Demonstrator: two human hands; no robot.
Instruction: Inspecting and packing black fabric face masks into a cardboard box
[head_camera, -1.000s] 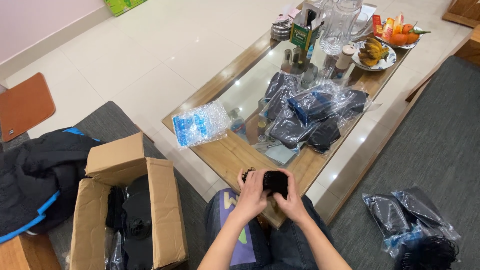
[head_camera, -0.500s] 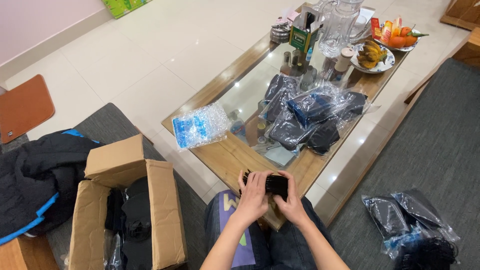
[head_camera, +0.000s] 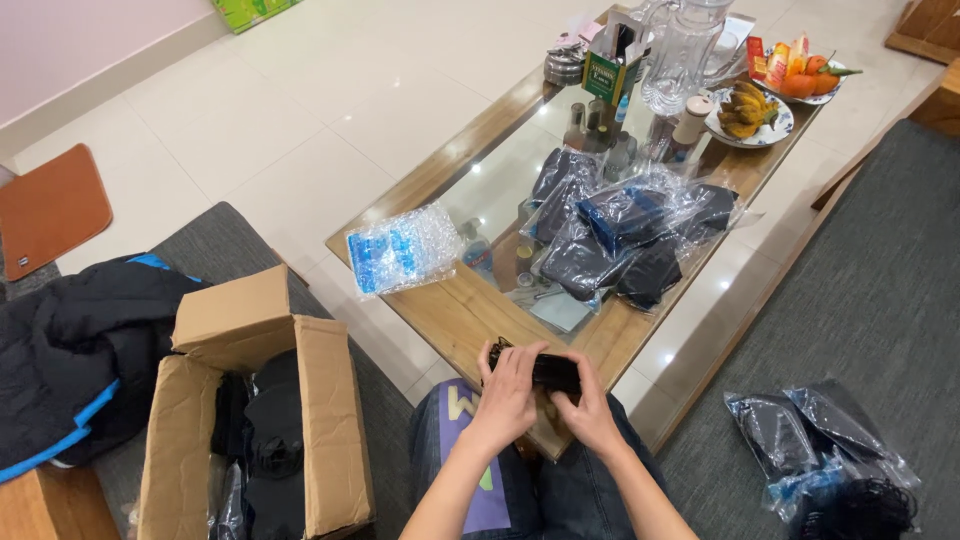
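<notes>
Black pouch (head_camera: 553, 372), small and dark, sits between your two hands just above your lap, at the near edge of the wooden coffee table (head_camera: 450, 310). Your left hand (head_camera: 508, 392) wraps its left end, fingers curled over the top, thumb side tucked under; grip is closed on it. Your right hand (head_camera: 590, 415) holds the right end, fingers bent around the underside, thumb pressing on top. Both forearms come up from the bottom of the view and angle inward, wrists close together, elbows out of sight. What kind of item the pouch is exactly, can't tell; too small and dark.

Just beyond your hands, on the table, lies a heap of dark items in clear plastic bags (head_camera: 620, 230). Left of that heap, a bubble-wrap packet with blue contents (head_camera: 403, 250) rests at the table's left edge. Far end of the table: glass jug (head_camera: 683, 55), green box (head_camera: 606, 72), plate of bananas (head_camera: 748, 108), small bottles.

On your left, an open cardboard box (head_camera: 250, 400) on the floor with dark items inside. Black and blue jacket (head_camera: 75, 350) beside it. On your right, more bagged dark items (head_camera: 820, 450) on the grey rug (head_camera: 880, 280), well apart from your hands.
</notes>
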